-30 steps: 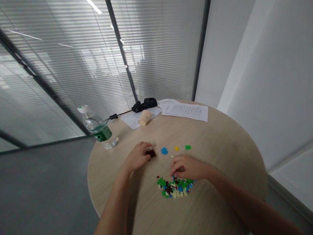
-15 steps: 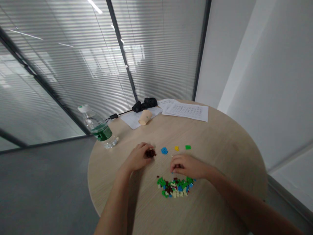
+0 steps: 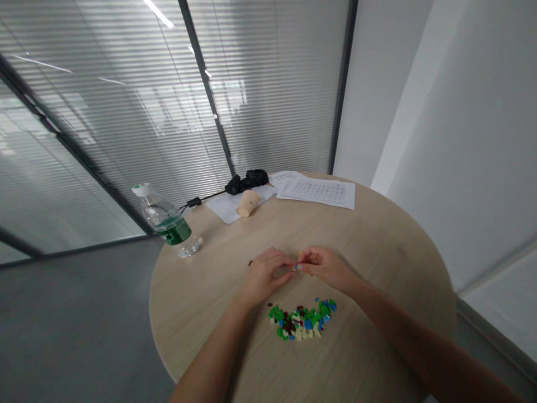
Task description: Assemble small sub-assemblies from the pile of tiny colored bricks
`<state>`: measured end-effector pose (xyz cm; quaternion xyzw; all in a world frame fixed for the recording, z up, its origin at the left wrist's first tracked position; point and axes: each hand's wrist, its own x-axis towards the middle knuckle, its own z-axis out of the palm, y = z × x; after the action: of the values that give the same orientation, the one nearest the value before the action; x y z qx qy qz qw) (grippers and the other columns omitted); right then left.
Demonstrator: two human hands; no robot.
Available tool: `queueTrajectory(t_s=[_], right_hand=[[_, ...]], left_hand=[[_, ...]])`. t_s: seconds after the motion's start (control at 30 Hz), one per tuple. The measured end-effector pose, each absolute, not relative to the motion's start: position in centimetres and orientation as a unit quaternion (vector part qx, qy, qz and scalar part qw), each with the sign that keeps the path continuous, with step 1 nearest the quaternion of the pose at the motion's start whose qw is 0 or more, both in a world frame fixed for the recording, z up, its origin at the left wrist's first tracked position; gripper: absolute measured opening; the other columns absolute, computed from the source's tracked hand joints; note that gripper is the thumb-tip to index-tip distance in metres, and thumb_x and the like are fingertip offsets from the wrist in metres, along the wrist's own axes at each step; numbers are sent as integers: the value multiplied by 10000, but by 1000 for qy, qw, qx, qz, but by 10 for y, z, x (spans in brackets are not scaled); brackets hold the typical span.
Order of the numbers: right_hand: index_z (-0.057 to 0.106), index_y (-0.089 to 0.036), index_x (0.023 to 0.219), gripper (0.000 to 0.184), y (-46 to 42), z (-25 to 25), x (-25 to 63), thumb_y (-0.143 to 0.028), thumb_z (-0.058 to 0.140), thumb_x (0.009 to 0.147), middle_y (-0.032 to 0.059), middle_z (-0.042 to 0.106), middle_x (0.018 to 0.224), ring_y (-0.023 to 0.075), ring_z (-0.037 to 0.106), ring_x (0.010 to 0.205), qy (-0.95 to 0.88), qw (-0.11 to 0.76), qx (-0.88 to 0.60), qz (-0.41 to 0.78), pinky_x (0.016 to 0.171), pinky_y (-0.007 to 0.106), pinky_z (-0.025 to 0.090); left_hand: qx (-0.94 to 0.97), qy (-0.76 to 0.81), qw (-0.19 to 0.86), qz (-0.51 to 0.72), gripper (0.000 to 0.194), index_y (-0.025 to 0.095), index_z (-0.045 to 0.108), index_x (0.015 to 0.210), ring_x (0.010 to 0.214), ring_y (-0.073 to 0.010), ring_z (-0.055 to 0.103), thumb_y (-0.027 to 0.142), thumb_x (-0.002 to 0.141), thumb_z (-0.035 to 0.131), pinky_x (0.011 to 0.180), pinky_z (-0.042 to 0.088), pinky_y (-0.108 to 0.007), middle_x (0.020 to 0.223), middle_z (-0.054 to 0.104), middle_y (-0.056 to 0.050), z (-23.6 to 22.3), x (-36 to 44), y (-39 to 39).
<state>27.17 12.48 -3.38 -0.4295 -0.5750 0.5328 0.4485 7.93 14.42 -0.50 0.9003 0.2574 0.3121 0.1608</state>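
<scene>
Both my hands meet over the middle of the table. Between the fingertips is a small blue building brick (image 3: 296, 267); a pale speck shows beside it. My left hand (image 3: 266, 274) is closed, thumb and forefinger pinching at the brick. My right hand (image 3: 325, 267) is closed too, its thumb and fingertips on the brick from the right. Below lies a mixed pile of small bricks (image 3: 302, 320), green, blue, dark brown, cream and red. A dark brown brick (image 3: 250, 262) peeks out behind my left hand, and a bit of yellow bricks (image 3: 299, 254) shows by my right fingertips.
A plastic bottle (image 3: 170, 223) with a green label stands at the left of the round table (image 3: 377, 240). Towards the back are a tipped paper cup (image 3: 248, 203), a black bundle (image 3: 251, 179) with a cord, and printed sheets (image 3: 323, 191).
My left hand has moved right, off the dark brown bricks, to meet my right hand. My right hand has risen away from the pile with a small blue brick. The hands now hide the sorted blue and green bricks.
</scene>
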Motion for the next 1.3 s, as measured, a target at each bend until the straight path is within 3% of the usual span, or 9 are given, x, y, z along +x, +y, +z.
queueTrajectory(t_s=[0.3,0.57,1.07,1.3], right_hand=[[585,-191,764,215,123,-33,267,-344,684,652,-24,589,650,102,515,579,-560,442,-446,540,527,218,380],[626,-183,789,174,129,-37,277,-334,608,703,-1,616,700,102,493,586,-571,450,-493,478,526,217,382],[657,-176,819,173,126,-34,278,-315,582,751,18,654,755,126,562,663,-626,419,-492,436,571,229,424],[709,-170,819,133,112,-28,272,-154,609,734,26,679,759,122,574,643,-765,304,-429,372,595,230,443]], left_hand=[[894,270,141,328,62,184,634,797,757,-154,562,184,827,580,700,438,-270,747,642,-21,-10,77,150],[846,436,18,307,66,203,688,799,839,-203,524,201,785,624,754,435,-336,826,637,-42,-23,64,169],[858,458,34,228,114,212,697,885,885,-212,535,221,808,615,781,424,-341,886,658,-48,-24,67,168],[853,475,38,211,143,193,679,917,848,-212,565,183,809,586,755,425,-336,865,687,-42,-19,65,167]])
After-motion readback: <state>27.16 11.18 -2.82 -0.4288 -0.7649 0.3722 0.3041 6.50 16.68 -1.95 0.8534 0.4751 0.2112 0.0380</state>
